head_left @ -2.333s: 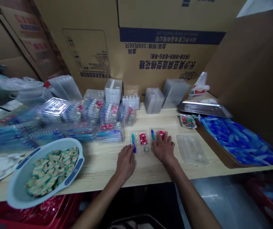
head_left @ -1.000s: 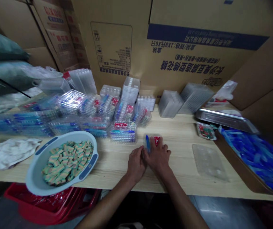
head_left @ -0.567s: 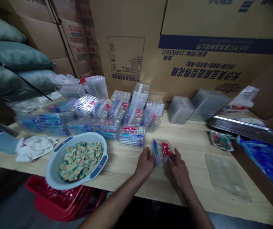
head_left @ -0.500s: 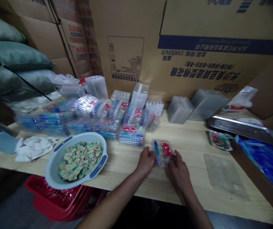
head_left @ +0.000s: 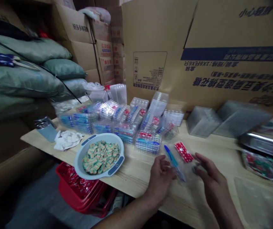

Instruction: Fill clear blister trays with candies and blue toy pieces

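A clear plastic tray [head_left: 183,168] lies between my hands, blurred by motion. Inside it are a blue pen-like stick [head_left: 174,162] and a red packet with white spots [head_left: 183,152]. My left hand [head_left: 161,176] is closed at the tray's left side, thumb and fingers by the lower end of the blue stick. At the right side, my right hand [head_left: 211,178] has its thumb and index finger curled around the tray's edge near the red packet. Just beyond my left hand stand stacked filled trays [head_left: 148,141], also with blue sticks and red packets.
Left on the table are a pale blue basin [head_left: 79,159] of small striped pieces, a white cloth [head_left: 67,140] and a jar [head_left: 46,128]. Empty clear trays [head_left: 203,122] stand against the large carton [head_left: 160,41]. A red tub [head_left: 67,190] sits below the edge.
The view has turned left and come nearer, so things appear shifted right. The tray now looks tilted between my hands, and my right-hand fingers are spread wider.
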Demonstrator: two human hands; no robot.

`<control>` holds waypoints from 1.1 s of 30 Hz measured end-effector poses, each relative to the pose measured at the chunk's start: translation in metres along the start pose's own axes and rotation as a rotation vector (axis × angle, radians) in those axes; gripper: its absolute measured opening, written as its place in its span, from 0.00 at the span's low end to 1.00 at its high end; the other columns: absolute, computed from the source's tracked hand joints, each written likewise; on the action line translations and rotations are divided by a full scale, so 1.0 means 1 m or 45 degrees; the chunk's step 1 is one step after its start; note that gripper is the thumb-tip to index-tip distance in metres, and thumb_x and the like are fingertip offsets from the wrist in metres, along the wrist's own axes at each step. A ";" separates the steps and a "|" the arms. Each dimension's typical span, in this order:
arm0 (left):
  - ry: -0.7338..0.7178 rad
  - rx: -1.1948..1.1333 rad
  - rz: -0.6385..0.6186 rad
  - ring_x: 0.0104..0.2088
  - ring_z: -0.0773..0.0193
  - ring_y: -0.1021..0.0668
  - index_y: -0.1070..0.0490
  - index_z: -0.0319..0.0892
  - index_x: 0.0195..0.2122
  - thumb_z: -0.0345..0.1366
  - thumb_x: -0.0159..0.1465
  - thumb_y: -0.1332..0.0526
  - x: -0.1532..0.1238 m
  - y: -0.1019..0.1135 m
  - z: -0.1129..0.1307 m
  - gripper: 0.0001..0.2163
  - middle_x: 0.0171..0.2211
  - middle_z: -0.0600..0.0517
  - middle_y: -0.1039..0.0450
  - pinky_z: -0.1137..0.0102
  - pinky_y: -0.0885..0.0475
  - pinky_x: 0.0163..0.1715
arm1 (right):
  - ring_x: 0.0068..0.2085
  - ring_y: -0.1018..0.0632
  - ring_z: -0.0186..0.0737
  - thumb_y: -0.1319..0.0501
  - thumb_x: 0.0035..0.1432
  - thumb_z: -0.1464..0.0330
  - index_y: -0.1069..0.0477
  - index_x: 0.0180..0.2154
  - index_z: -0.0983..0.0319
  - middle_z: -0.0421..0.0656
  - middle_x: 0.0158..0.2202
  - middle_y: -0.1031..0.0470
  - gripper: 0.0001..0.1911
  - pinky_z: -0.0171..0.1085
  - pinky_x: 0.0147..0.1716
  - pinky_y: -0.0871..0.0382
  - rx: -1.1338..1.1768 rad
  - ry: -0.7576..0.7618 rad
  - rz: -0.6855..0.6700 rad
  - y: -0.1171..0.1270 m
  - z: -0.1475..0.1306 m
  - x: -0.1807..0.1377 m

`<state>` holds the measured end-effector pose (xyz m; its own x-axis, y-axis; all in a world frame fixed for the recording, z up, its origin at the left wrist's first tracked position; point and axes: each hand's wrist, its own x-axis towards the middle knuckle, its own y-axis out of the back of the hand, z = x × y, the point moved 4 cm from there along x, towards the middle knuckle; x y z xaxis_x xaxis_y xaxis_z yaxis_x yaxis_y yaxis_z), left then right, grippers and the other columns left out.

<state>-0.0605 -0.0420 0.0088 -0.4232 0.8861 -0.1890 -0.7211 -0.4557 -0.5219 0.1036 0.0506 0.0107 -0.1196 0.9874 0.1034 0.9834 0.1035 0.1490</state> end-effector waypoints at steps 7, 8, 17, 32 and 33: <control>-0.261 -0.137 0.327 0.35 0.67 0.24 0.37 0.43 0.53 0.34 0.52 0.25 0.034 0.022 0.052 0.30 0.40 0.52 0.29 0.70 0.26 0.39 | 0.51 0.25 0.52 0.42 0.40 0.64 0.24 0.45 0.62 0.47 0.47 0.21 0.27 0.46 0.52 0.33 -0.061 0.233 -0.466 -0.107 -0.060 0.098; -0.247 -0.152 0.387 0.35 0.67 0.24 0.38 0.43 0.53 0.32 0.52 0.26 0.040 0.026 0.052 0.30 0.40 0.52 0.30 0.70 0.26 0.40 | 0.50 0.24 0.52 0.43 0.39 0.64 0.24 0.45 0.62 0.47 0.46 0.20 0.28 0.46 0.51 0.33 -0.086 0.228 -0.532 -0.121 -0.059 0.108; -0.104 -0.288 0.600 0.36 0.69 0.23 0.37 0.42 0.53 0.19 0.57 0.35 0.044 0.037 0.048 0.24 0.44 0.50 0.33 0.73 0.24 0.40 | 0.49 0.24 0.50 0.46 0.46 0.69 0.24 0.46 0.64 0.49 0.47 0.22 0.25 0.47 0.54 0.32 -0.509 0.424 -0.545 -0.156 -0.039 0.127; -0.952 1.248 0.332 0.58 0.53 0.29 0.33 0.42 0.56 0.30 0.69 0.48 0.036 0.041 0.079 0.15 0.56 0.41 0.32 0.53 0.32 0.59 | 0.66 0.37 0.54 0.45 0.65 0.73 0.38 0.66 0.63 0.56 0.67 0.41 0.29 0.51 0.64 0.39 -1.323 0.809 -0.646 -0.139 -0.056 0.047; -1.035 1.487 0.277 0.62 0.50 0.33 0.32 0.42 0.56 0.32 0.71 0.49 0.042 0.035 0.088 0.15 0.59 0.41 0.33 0.50 0.35 0.62 | 0.66 0.37 0.54 0.45 0.64 0.73 0.37 0.66 0.64 0.56 0.67 0.40 0.29 0.51 0.64 0.39 -1.325 0.803 -0.639 -0.140 -0.055 0.048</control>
<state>-0.1514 -0.0281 0.0554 -0.4839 0.6797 0.5512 -0.4630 -0.7334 0.4978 -0.0475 0.0765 0.0490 -0.7601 0.6145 0.2111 0.2832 0.0210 0.9588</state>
